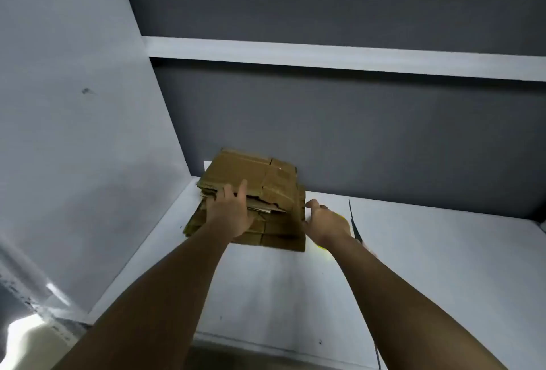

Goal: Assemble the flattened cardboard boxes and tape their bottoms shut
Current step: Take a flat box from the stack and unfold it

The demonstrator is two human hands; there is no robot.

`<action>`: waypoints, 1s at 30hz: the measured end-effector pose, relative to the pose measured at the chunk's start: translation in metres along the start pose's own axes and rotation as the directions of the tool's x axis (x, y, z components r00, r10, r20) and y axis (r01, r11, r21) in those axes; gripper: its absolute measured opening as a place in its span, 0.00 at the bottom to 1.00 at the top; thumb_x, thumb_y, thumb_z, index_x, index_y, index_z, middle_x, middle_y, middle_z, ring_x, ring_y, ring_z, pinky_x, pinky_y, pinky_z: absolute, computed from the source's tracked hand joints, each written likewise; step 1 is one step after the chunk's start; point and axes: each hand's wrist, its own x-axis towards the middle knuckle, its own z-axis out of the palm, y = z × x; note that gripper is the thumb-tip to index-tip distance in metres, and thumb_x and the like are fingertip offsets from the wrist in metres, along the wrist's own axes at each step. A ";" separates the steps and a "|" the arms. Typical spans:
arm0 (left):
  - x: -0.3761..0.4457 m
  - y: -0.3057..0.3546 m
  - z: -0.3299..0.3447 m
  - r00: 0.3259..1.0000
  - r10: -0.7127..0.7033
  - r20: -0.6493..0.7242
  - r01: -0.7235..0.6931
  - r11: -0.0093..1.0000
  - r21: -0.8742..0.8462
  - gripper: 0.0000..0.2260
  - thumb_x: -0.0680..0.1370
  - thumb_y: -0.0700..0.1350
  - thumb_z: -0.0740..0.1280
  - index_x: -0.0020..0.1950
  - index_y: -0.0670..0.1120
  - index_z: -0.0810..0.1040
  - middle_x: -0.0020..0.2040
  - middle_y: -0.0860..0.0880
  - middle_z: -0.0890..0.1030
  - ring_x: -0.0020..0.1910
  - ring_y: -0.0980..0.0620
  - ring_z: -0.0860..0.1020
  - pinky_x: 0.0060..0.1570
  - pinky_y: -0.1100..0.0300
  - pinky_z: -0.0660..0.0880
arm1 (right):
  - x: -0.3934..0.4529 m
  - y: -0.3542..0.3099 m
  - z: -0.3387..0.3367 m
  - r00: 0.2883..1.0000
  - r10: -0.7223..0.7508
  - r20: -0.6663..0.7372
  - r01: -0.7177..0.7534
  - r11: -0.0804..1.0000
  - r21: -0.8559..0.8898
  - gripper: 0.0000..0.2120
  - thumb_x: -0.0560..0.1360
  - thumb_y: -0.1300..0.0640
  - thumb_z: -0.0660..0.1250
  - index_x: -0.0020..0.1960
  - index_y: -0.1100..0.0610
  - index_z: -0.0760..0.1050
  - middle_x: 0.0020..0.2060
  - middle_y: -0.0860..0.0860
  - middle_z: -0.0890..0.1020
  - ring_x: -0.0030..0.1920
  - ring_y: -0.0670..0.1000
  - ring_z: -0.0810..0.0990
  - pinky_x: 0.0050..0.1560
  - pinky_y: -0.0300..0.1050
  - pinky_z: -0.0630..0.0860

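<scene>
A dark grey back wall (339, 133) and a pale side panel (74, 103) enclose a white surface (428, 266), with a white shelf (325, 57) mounted above. A stack of flattened cardboard boxes (274, 180) is set in the surface's far left corner, against the wall. The top pieces of the stack are gripped at their near edge by the left hand (230, 213), thumb on top. The right hand (326, 223) is held just beside the stack's right edge, fingers loosely curled, nothing visibly grasped.
</scene>
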 end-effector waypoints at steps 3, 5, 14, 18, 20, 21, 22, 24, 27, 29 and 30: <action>0.018 -0.016 0.011 0.998 -0.055 -0.039 0.055 0.998 -0.015 0.37 0.77 0.61 0.61 0.78 0.50 0.45 0.75 0.39 0.56 0.73 0.39 0.59 0.71 0.44 0.60 | 0.019 -0.005 0.013 0.999 0.034 0.038 -0.040 0.989 0.142 0.24 0.78 0.50 0.61 0.71 0.55 0.60 0.66 0.57 0.71 0.63 0.61 0.73 0.59 0.53 0.73; 0.032 -0.028 0.021 0.992 -0.109 -0.060 0.105 0.992 -0.075 0.37 0.77 0.63 0.59 0.78 0.52 0.45 0.77 0.39 0.52 0.75 0.38 0.55 0.72 0.42 0.57 | 0.036 -0.011 0.024 0.997 0.051 0.056 -0.063 0.968 0.245 0.26 0.77 0.49 0.62 0.71 0.55 0.59 0.67 0.58 0.69 0.64 0.62 0.72 0.61 0.57 0.72; 0.068 -0.053 0.063 0.922 -0.386 -0.020 0.363 0.884 -0.296 0.33 0.77 0.65 0.56 0.78 0.57 0.48 0.77 0.37 0.43 0.75 0.34 0.47 0.71 0.41 0.56 | 0.090 -0.027 0.075 0.982 0.137 0.131 -0.189 0.651 0.735 0.32 0.79 0.47 0.62 0.78 0.45 0.51 0.74 0.57 0.63 0.72 0.59 0.65 0.72 0.55 0.62; 0.081 -0.059 0.064 0.908 -0.353 0.227 0.418 0.727 -0.544 0.30 0.79 0.63 0.52 0.78 0.55 0.47 0.77 0.40 0.44 0.76 0.36 0.48 0.72 0.42 0.52 | 0.097 -0.029 0.076 0.978 0.182 0.102 -0.178 0.479 0.860 0.22 0.81 0.55 0.61 0.74 0.54 0.63 0.71 0.54 0.68 0.70 0.56 0.67 0.71 0.49 0.63; 0.080 -0.058 0.060 0.904 -0.356 0.237 0.415 0.597 -0.687 0.29 0.80 0.60 0.54 0.78 0.52 0.50 0.77 0.41 0.48 0.74 0.37 0.54 0.72 0.43 0.55 | 0.096 -0.031 0.076 0.959 0.276 0.060 -0.166 0.381 0.910 0.16 0.80 0.59 0.61 0.67 0.57 0.71 0.67 0.56 0.74 0.64 0.55 0.72 0.64 0.46 0.70; 0.079 -0.057 0.058 0.896 -0.378 0.231 0.411 0.514 -0.753 0.28 0.81 0.58 0.55 0.78 0.50 0.53 0.76 0.41 0.52 0.73 0.38 0.58 0.72 0.43 0.57 | 0.095 -0.032 0.075 0.942 0.328 0.069 -0.167 0.281 0.945 0.12 0.80 0.60 0.62 0.63 0.57 0.74 0.64 0.57 0.76 0.61 0.55 0.74 0.58 0.44 0.74; 0.077 -0.056 0.056 0.884 -0.409 0.225 0.401 0.420 -0.814 0.26 0.81 0.56 0.56 0.77 0.48 0.57 0.75 0.41 0.56 0.71 0.39 0.62 0.70 0.44 0.60 | 0.091 -0.035 0.072 0.922 0.374 0.104 -0.171 0.152 0.973 0.09 0.79 0.62 0.63 0.58 0.57 0.75 0.61 0.58 0.77 0.57 0.56 0.76 0.50 0.43 0.76; 0.069 -0.056 0.050 0.857 -0.467 0.218 0.358 0.234 -0.904 0.23 0.81 0.53 0.60 0.73 0.44 0.64 0.71 0.41 0.64 0.65 0.41 0.70 0.67 0.46 0.66 | 0.083 -0.038 0.063 0.889 0.424 0.173 -0.157 -0.072 0.985 0.05 0.79 0.66 0.63 0.53 0.59 0.73 0.59 0.60 0.77 0.55 0.57 0.76 0.44 0.42 0.78; 0.051 -0.058 0.037 0.843 -0.493 0.217 0.291 0.079 -0.953 0.19 0.81 0.52 0.61 0.66 0.42 0.71 0.63 0.43 0.74 0.58 0.43 0.74 0.61 0.48 0.71 | 0.063 -0.040 0.045 0.893 0.396 0.215 -0.147 -0.194 0.970 0.09 0.78 0.69 0.61 0.54 0.59 0.74 0.57 0.60 0.76 0.54 0.58 0.77 0.42 0.41 0.80; 0.034 -0.059 0.028 0.852 -0.475 0.221 0.254 0.005 -0.967 0.15 0.81 0.51 0.60 0.62 0.43 0.73 0.57 0.44 0.77 0.54 0.45 0.76 0.59 0.49 0.73 | 0.043 -0.039 0.032 0.912 0.342 0.226 -0.169 -0.186 0.968 0.13 0.78 0.71 0.59 0.56 0.57 0.76 0.57 0.59 0.76 0.55 0.59 0.78 0.41 0.42 0.81; 0.025 -0.058 0.022 0.856 -0.466 0.224 0.235 -0.036 -0.971 0.13 0.81 0.50 0.61 0.60 0.44 0.74 0.56 0.44 0.77 0.54 0.45 0.76 0.59 0.49 0.74 | 0.032 -0.038 0.027 0.922 0.317 0.223 -0.177 -0.169 0.970 0.15 0.78 0.71 0.58 0.57 0.57 0.76 0.58 0.58 0.76 0.57 0.59 0.78 0.41 0.43 0.82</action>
